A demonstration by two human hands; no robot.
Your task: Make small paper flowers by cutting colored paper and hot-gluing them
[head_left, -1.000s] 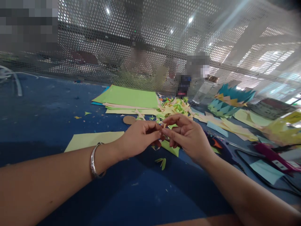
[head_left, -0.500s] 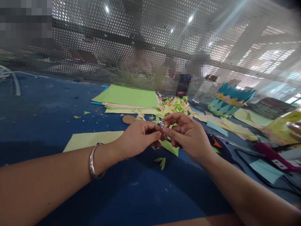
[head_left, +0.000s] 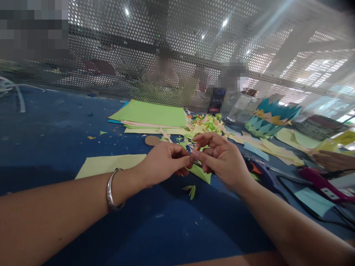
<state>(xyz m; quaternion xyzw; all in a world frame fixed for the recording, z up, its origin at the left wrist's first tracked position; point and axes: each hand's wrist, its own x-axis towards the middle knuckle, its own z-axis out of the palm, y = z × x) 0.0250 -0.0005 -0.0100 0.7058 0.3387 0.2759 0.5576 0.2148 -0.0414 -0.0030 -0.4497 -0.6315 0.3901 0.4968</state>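
My left hand (head_left: 168, 162) and my right hand (head_left: 219, 157) meet above the blue table, fingertips almost touching. The right thumb and forefinger pinch a tiny pale yellowish piece, perhaps paper, too small to name surely. The left thumb presses against its fingers; whatever lies between them is hidden. Below the hands lies a small folded green paper strip (head_left: 191, 191). A larger green paper piece (head_left: 202, 173) sits partly behind the right hand. Beside the left wrist rests a pale yellow sheet (head_left: 111, 164), and a brown round disc (head_left: 152, 140) lies just beyond that hand.
Stacked coloured sheets (head_left: 155, 112) and a heap of paper scraps (head_left: 209, 125) lie behind my hands. To the right are a clear bottle (head_left: 240, 107), a teal paper crown (head_left: 273, 116), a purple power strip (head_left: 323, 186) with black cables, and another person's hand (head_left: 334, 160).
My hands stay nearly in place, the left fingertips shifting slightly. At the right edge, the other person's hand has moved further into view over the yellow material.
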